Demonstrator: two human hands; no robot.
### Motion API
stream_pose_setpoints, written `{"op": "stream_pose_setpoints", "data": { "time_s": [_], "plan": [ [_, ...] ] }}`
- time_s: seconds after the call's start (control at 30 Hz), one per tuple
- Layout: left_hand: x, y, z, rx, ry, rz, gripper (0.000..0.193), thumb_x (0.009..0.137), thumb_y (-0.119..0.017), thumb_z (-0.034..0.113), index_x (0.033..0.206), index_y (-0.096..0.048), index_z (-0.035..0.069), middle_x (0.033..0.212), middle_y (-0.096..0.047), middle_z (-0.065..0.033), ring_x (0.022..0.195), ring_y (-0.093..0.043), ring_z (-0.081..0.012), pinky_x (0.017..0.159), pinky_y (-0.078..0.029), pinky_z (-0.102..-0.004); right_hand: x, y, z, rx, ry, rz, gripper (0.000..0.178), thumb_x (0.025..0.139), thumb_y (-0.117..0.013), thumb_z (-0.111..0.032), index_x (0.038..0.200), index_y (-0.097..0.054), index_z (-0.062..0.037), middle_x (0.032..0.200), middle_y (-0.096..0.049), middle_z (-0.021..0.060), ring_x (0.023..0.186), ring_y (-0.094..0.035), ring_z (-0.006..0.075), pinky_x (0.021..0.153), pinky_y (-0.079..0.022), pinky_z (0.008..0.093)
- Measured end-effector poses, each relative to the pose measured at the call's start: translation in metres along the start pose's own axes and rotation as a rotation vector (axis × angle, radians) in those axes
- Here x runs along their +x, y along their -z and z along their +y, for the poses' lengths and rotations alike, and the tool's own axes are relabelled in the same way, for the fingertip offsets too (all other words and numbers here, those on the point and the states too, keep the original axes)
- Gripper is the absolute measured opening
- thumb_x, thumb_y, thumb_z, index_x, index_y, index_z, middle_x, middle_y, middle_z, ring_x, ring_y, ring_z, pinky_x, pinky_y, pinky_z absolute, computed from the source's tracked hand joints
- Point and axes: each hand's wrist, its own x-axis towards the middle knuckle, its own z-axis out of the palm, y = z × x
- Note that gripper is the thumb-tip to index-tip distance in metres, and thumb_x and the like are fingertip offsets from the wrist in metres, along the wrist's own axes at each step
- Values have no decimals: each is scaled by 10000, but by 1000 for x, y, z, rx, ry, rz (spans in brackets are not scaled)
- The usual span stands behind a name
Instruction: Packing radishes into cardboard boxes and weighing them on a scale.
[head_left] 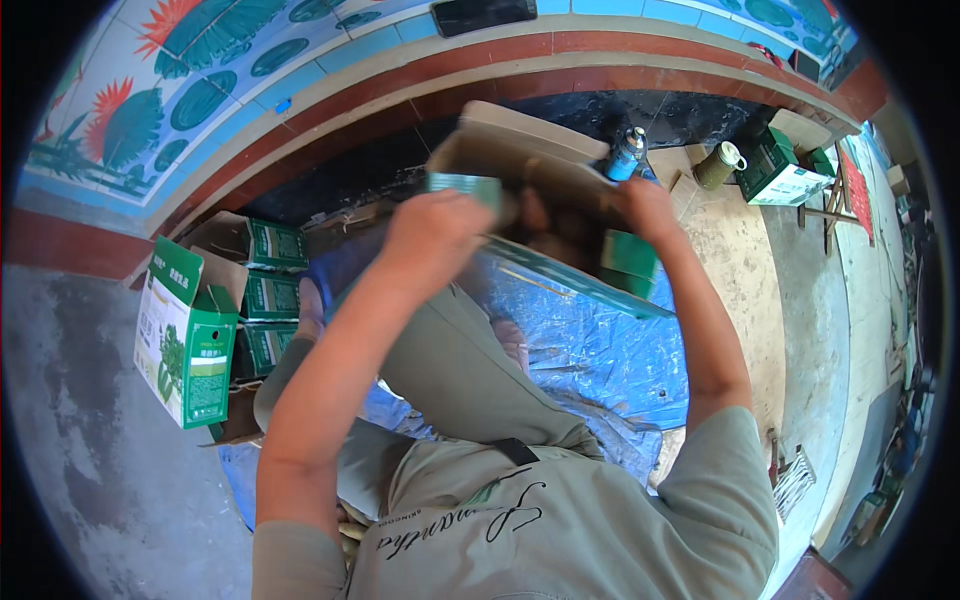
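Note:
An open-topped cardboard box (525,130), brown inside with green printed flaps, is raised in front of me and tilted, its flaps spread. Inside it, some brown shapes are too blurred to make out. My left hand (440,225) is closed on the box's left end, by a green and white flap. At the right end, my right hand (648,210) grips the upper edge. Both hands hide parts of the rim, and motion smears the left one. Beneath the box a crumpled blue tarp (610,355) covers the floor.
Several green boxes (275,245) are stacked at my left, beside a taller open green and white carton (185,340). A blue spray can (628,152) and an olive jug (715,168) stand beyond my right hand. Farther right are another green box (785,170) and a red-topped stool (855,190).

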Motion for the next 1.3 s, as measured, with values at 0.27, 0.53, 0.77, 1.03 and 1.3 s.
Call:
{"op": "stream_pose_setpoints", "data": {
  "time_s": [0.27,0.53,0.77,1.03,1.3],
  "plan": [
    [37,-137,92,-301,-149,9,41,664,-575,124,665,-544,97,703,-559,-74,755,-579,-280,617,-471,-398,-158,45,123,-308,-282,-152,199,798,-545,-225,686,-606,-71,729,-612,144,719,-604,334,639,-473,432],
    [30,-109,90,-393,-196,27,87,672,-637,140,714,-583,85,744,-591,-74,762,-563,-275,695,-441,-393,-309,22,199,-404,-795,-421,223,822,-529,-248,825,-647,-59,883,-636,186,864,-614,352,741,-491,441],
    [-51,27,30,-119,318,286,179,697,-673,92,861,-622,41,868,-629,-119,851,-581,-304,781,-450,-372,-254,28,212,-377,-917,-406,198,817,-474,-137,905,-642,-82,999,-633,149,925,-613,324,736,-501,427],
    [-216,88,13,-27,838,417,155,807,-571,55,949,-614,8,917,-632,-114,855,-607,-212,801,-447,-295,-256,40,167,-388,-942,52,403,826,-426,-49,1211,-504,-136,1045,-579,140,944,-576,308,778,-469,421],
    [-306,81,28,-179,1050,787,186,885,-514,104,1002,-591,-19,949,-628,-90,916,-561,-163,848,-420,-284,-176,49,19,-83,-210,513,372,790,-500,-30,1162,-512,-32,1033,-557,183,929,-533,363,818,-436,418]
  ]
}}
